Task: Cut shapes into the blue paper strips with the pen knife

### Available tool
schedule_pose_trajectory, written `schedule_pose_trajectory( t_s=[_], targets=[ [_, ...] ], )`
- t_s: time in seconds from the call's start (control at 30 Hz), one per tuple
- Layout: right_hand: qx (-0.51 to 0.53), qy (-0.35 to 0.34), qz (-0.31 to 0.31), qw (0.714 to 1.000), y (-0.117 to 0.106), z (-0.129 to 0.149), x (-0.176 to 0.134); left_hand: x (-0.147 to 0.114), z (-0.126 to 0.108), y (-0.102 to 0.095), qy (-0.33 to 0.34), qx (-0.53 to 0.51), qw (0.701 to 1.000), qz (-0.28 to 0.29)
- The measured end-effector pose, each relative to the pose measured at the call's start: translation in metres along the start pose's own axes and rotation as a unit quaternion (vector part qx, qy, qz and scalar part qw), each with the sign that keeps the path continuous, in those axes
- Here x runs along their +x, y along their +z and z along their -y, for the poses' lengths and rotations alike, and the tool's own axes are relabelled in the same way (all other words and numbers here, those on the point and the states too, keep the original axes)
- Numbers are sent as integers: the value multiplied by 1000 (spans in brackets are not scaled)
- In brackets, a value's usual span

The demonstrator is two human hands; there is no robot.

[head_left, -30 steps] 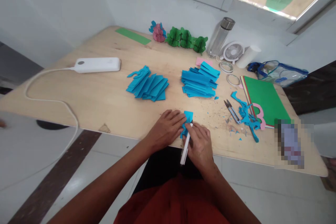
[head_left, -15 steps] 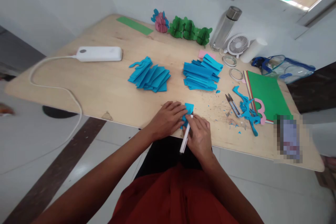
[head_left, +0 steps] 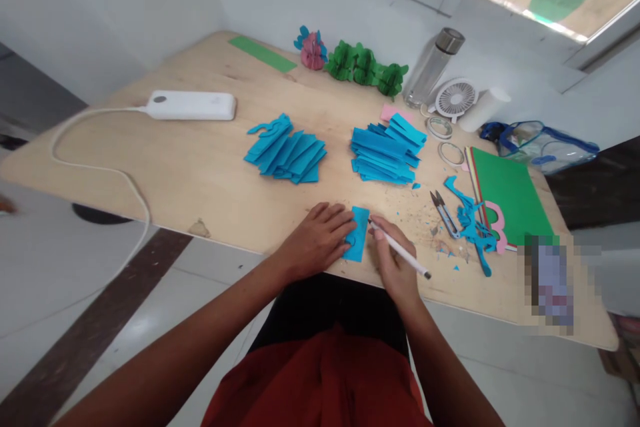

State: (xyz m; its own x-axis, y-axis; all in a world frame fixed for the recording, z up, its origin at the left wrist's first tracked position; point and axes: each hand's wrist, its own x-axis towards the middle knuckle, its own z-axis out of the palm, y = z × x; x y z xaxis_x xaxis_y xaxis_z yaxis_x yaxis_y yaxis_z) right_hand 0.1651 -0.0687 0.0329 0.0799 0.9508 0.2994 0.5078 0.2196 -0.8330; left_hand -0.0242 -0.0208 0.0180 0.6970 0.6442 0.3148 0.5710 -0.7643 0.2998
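A small blue paper strip (head_left: pixel 358 240) lies near the table's front edge, with a dark curved pen line on it. My left hand (head_left: pixel 320 240) rests flat on its left side, fingers stretched out and covering part of it. In my right hand (head_left: pixel 397 260) is a white pen (head_left: pixel 403 252), gripped between thumb and fingers. Its tip is at the strip's right edge, and its back end slants down to the right. Beyond the hands lie two piles of blue paper pieces, a left pile (head_left: pixel 287 152) and a right pile (head_left: pixel 385 152).
To the right are thread snips (head_left: pixel 445 213), blue scraps (head_left: pixel 473 220), a pink paper cutout (head_left: pixel 495 227) and green sheets (head_left: pixel 513 193). Along the wall stand green paper ornaments (head_left: pixel 365 67), a bottle (head_left: pixel 435 67) and a small fan (head_left: pixel 456 99). A white power bank (head_left: pixel 193 105) with a cable lies left.
My right hand has moved right, off the strip, and the pen has swung from pointing down toward me to slanting right. More of the blue strip and its drawn line now shows.
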Motion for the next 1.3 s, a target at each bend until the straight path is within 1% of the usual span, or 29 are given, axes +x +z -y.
schedule_pose_trajectory(
  t_s=[0.07,0.17,0.33,0.57,0.77,1.03,1.3],
  targets=[
    [42,39,-3,998,2,-2,14,1,0,-1,-1,-2,1000,1],
    [73,83,4,994,10,-6,33,2,0,-2,-4,-1,1000,-2],
    [74,113,-3,991,21,-10,46,3,0,-4,-4,-5,1000,2],
    [73,123,0,990,24,-10,49,3,1,-4,-9,-12,1000,8],
    [65,124,7,990,25,-12,50,2,0,-3,-14,-14,1000,3],
    [37,112,21,993,25,-16,49,2,0,-2,-14,-5,1000,10],
    [21,97,21,995,25,-17,47,1,-1,-1,-18,2,1000,-4]
  ],
)
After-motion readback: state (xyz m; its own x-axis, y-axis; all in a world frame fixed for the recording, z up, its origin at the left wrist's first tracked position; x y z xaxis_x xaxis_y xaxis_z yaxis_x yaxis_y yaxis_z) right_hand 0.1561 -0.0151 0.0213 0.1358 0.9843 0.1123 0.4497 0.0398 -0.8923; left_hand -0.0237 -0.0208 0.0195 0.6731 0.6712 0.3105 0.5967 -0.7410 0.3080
